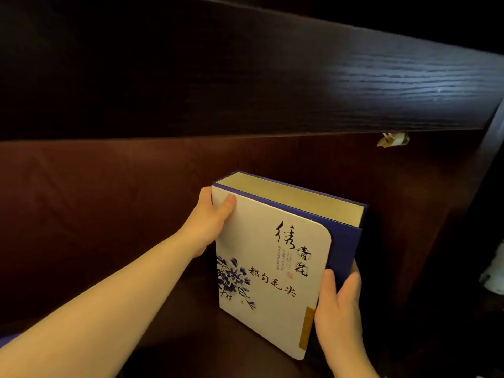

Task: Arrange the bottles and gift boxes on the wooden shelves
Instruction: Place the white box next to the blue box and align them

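Observation:
A book-shaped gift box (270,257), white front with blue flowers and black calligraphy, blue spine and cream top edge, stands upright inside a dark wooden shelf compartment (109,203). My left hand (207,222) grips the box's upper left corner, thumb on the front face. At the box's lower right edge my right hand (338,304) clasps it, thumb on the white cover and fingers around the blue side. No bottle is in view.
A thick dark wooden shelf board (272,85) crosses overhead. A crumpled bit of pale paper or tape (392,139) hangs under it at the right. The compartment's side wall (493,132) rises at the right, with pale objects (493,274) beyond it.

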